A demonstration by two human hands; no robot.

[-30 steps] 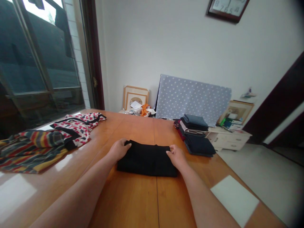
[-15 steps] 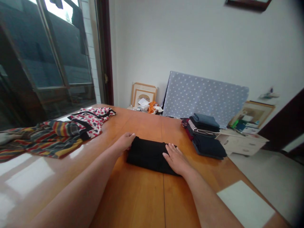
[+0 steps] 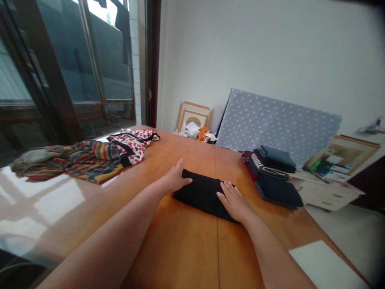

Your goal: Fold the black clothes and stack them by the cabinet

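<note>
A folded black garment (image 3: 201,192) lies flat on the wooden table (image 3: 186,249); what kind of garment it is I cannot make out. At its far left corner is my left hand (image 3: 177,178), open, with thumb and fingers apart and the thumb over the cloth's edge. My right hand (image 3: 233,199) rests open and flat on the garment's right end, hiding part of it.
To the right stands a stack of folded clothes (image 3: 273,172). On the left lie a striped garment (image 3: 96,158) and a red-and-white patterned garment (image 3: 135,144). A white sheet (image 3: 325,265) lies near the right edge. Behind the table leans a dotted grey cloth-covered panel (image 3: 270,120).
My left hand has let go of the garment's corner and its thumb and fingers have spread. My right hand stays on the cloth. The view has turned slightly left.
</note>
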